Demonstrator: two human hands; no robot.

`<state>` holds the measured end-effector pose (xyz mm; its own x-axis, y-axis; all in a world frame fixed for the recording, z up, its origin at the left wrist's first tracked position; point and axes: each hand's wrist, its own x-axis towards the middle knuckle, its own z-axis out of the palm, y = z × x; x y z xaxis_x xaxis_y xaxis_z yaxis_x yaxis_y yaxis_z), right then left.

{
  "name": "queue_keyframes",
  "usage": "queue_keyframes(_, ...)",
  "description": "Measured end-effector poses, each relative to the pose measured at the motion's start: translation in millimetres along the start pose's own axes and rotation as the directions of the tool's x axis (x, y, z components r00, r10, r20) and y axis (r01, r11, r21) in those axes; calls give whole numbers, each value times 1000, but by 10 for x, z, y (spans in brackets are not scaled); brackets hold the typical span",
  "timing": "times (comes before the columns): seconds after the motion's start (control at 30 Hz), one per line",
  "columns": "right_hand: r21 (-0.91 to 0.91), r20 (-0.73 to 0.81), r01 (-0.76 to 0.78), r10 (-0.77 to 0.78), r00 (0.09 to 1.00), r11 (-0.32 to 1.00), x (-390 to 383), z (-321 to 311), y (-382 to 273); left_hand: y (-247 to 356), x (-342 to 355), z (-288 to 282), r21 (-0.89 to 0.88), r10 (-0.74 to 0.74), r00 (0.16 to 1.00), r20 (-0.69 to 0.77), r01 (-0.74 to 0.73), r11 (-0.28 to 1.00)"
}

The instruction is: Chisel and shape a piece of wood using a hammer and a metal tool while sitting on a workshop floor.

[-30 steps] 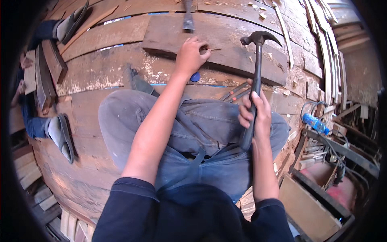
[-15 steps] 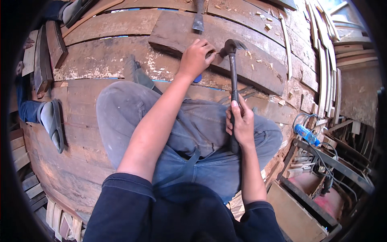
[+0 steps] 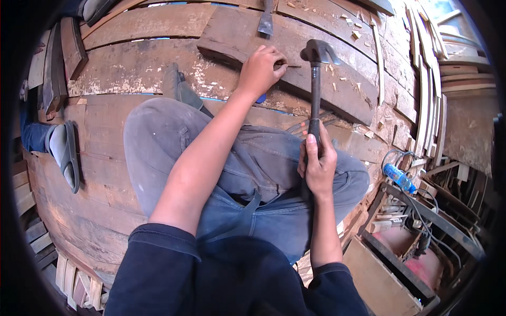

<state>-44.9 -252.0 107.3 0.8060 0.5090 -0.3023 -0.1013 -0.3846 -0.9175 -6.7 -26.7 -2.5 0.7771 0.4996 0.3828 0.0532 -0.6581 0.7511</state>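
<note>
My left hand [image 3: 262,68] pinches a thin nail [image 3: 293,66] against a dark wooden plank [image 3: 295,58] that lies across weathered boards. My right hand [image 3: 317,160] grips the handle of a black claw hammer [image 3: 315,79], whose head sits just right of the nail, close above the plank. I sit with my knees bent in grey jeans, both forearms reaching forward over them.
A chisel-like blade [image 3: 266,21] lies at the plank's far end. Another person's sandalled foot [image 3: 66,152] rests at the left. Stacked wood strips [image 3: 427,79] run along the right, with a blue bottle [image 3: 399,178], cables and a dark frame [image 3: 421,221] lower right. Wood chips litter the boards.
The hammer swung from raised at the right down to the nail beside my left hand. The left hand stayed on the plank.
</note>
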Motion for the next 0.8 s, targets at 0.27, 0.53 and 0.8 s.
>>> queue_keyframes(0.27,-75,-24,-5,3,1000,997,8,56,190,-23,-62,2,67,58,997,-45,-55,996)
queue_keyframes(0.53,-72,-47,113,-116,992,991,46,114,184,-46,-73,9,126,138,988,-71,-128,984)
queue_keyframes(0.8,19,-23,17,-17,1000,1000,107,87,277,-66,-74,9,201,223,973,-63,-207,958)
